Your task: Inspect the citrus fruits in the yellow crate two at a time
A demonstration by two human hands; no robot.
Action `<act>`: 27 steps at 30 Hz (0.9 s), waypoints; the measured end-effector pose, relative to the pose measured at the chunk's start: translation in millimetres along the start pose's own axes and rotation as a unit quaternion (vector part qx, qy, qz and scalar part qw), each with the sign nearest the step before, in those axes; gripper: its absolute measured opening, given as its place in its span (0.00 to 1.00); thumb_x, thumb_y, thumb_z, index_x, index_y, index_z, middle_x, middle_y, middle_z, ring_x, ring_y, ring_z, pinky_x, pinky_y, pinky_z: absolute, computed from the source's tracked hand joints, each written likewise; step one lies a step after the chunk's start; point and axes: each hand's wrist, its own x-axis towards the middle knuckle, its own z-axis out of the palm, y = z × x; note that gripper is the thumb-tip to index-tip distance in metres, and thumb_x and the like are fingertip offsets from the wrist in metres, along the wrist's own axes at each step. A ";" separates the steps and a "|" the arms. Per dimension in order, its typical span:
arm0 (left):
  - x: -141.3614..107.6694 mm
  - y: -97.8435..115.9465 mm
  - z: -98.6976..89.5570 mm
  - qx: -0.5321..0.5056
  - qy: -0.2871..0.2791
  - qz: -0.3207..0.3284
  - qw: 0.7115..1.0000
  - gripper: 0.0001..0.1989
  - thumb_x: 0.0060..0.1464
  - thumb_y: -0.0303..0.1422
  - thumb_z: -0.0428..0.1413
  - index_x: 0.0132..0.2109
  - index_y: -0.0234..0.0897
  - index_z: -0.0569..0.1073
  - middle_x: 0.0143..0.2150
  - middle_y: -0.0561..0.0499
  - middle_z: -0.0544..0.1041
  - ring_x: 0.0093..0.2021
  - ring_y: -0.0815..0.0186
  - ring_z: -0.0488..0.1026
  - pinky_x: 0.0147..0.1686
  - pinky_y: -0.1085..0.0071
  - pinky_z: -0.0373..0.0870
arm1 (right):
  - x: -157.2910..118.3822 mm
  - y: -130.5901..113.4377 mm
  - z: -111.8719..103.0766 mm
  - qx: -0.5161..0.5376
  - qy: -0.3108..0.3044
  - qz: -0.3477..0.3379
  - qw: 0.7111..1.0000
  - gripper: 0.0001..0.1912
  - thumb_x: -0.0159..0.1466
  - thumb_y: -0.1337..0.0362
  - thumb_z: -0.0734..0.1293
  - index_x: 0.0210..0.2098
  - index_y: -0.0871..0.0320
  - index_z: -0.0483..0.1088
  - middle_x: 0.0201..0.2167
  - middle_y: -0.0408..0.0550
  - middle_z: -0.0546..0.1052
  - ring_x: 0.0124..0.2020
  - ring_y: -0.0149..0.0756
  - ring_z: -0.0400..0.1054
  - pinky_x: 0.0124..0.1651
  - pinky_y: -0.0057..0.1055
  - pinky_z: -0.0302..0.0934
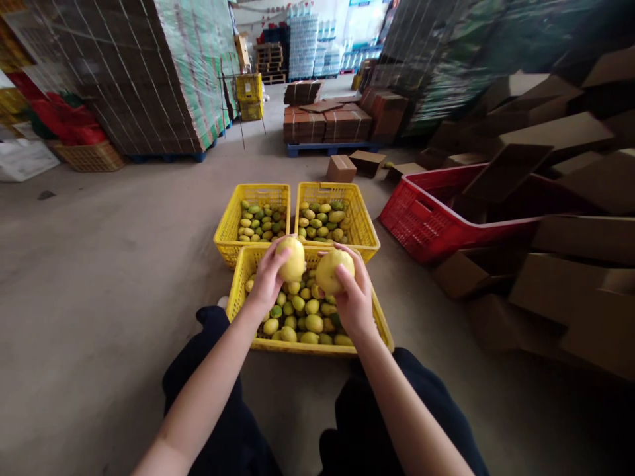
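My left hand (pixel 268 274) is closed around a yellow lemon (pixel 292 260), its thumb across the near side. In my right hand (pixel 358 291) is a second, similar lemon (pixel 333 272), with the thumb pressed on its face. Both fruits are held up side by side, a little apart, above the near yellow crate (pixel 307 347). That crate holds many lemons (pixel 313 323), mostly yellow with a few green ones. My hands and forearms hide parts of its contents.
Two more yellow crates (pixel 223 228) (pixel 370 231) of yellow and green fruit touch the near one's far side. A red crate (pixel 411 215) with cardboard boxes (pixel 570 284) stands at right. Flattened cartons (pixel 325 125) lie on a blue pallet (pixel 322 149) ahead.
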 end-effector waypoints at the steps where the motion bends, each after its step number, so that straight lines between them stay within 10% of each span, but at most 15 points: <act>1: 0.6 -0.6 -0.9 -0.034 -0.009 -0.030 0.999 0.17 0.48 0.39 0.60 0.46 0.40 0.75 0.40 0.48 0.77 0.32 0.68 0.73 0.29 0.76 0.69 | 1.2 0.3 -0.6 0.021 -0.003 0.034 0.999 0.20 0.56 0.56 0.69 0.48 0.47 0.69 0.40 0.42 0.77 0.31 0.33 0.70 0.26 0.25 0.65; 4: 1.8 -5.8 -3.6 -0.155 -0.019 -0.125 0.980 0.17 0.52 0.40 0.55 0.47 0.39 0.74 0.34 0.50 0.76 0.22 0.72 0.69 0.21 0.77 0.66 | 6.7 4.2 -2.7 0.110 0.011 0.104 0.988 0.14 0.56 0.53 0.67 0.40 0.51 0.71 0.32 0.43 0.78 0.26 0.31 0.69 0.18 0.21 0.58; 7: 3.4 -15.3 -4.9 -0.287 0.024 -0.178 0.941 0.12 0.57 0.35 0.51 0.42 0.37 0.75 0.35 0.50 0.77 0.32 0.71 0.75 0.34 0.76 0.73 | 12.5 10.5 -4.4 0.234 -0.010 0.152 0.960 0.15 0.55 0.51 0.67 0.32 0.56 0.71 0.28 0.46 0.77 0.21 0.30 0.67 0.14 0.21 0.54; 13: 7.0 -29.6 -3.0 -0.359 0.053 -0.168 0.916 0.16 0.59 0.32 0.46 0.46 0.38 0.76 0.44 0.50 0.79 0.47 0.67 0.74 0.51 0.67 0.69 | 15.8 19.1 -2.8 0.400 0.044 0.212 0.890 0.07 0.56 0.61 0.67 0.33 0.58 0.72 0.34 0.47 0.79 0.36 0.35 0.74 0.40 0.31 0.71; 27: 3.2 -32.5 -5.9 -0.398 0.063 -0.194 0.894 0.13 0.56 0.31 0.47 0.41 0.35 0.76 0.36 0.52 0.80 0.41 0.68 0.76 0.48 0.70 0.71 | 15.9 23.0 -2.8 0.404 0.065 0.213 0.887 0.07 0.52 0.63 0.68 0.31 0.57 0.72 0.31 0.45 0.79 0.32 0.34 0.73 0.38 0.31 0.71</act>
